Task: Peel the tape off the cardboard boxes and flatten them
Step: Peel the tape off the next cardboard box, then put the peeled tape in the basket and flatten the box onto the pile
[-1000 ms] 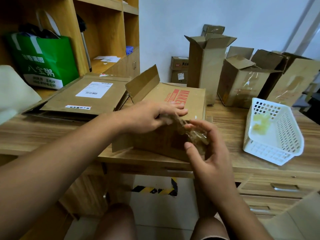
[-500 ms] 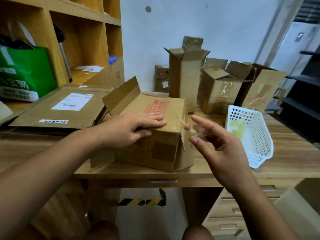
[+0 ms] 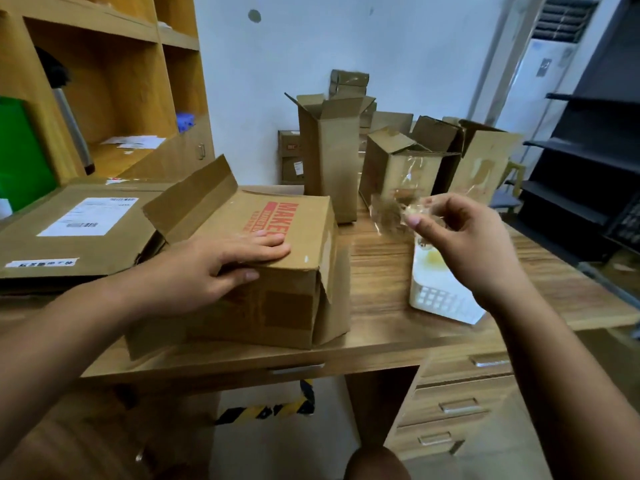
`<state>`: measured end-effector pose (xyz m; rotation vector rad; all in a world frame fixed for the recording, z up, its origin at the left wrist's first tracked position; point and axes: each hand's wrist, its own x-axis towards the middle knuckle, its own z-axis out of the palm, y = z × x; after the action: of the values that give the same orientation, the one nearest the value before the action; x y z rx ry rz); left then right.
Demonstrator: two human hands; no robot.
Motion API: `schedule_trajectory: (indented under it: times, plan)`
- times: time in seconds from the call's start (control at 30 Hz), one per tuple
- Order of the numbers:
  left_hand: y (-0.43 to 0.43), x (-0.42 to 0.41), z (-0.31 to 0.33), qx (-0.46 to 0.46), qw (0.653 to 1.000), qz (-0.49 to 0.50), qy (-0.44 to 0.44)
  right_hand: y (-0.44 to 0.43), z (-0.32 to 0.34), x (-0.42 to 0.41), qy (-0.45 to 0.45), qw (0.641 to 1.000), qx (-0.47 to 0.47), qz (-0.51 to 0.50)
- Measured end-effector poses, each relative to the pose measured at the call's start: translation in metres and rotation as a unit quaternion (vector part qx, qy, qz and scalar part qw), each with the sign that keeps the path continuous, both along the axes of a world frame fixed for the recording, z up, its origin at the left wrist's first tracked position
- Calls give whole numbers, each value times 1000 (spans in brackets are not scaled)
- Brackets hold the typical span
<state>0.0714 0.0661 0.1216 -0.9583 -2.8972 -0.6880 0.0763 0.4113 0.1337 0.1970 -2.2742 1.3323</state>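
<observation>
Left hand [image 3: 207, 268] flat on red-lettered "MAKE" box [image 3: 277, 306], grip released; right hand [image 3: 467, 244] grip tight around crumpled clear tape [image 3: 388, 209]

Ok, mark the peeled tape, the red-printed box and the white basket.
peeled tape [image 3: 389, 211]: head view, crumpled clear middle.
red-printed box [image 3: 266, 306]: head view, front face.
white basket [image 3: 438, 299]: head view, near latticed wall.

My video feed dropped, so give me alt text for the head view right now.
The right hand pinches a crumpled piece of clear tape in the air near the white basket, while the left hand rests flat on the cardboard box with red lettering on the wooden desk. More opened boxes stand behind.
</observation>
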Motion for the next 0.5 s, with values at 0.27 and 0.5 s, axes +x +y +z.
schedule_trajectory:
  times: [0.27, 0.5]
  plan:
    - [-3, -5, -3, 15, 1000, -13, 11, 52, 17, -48, -84, 993, 26, -83]
    - [-8, -12, -12, 25, 999, -20, 32, 73, 3, -87, -192, 964, 142, -117]
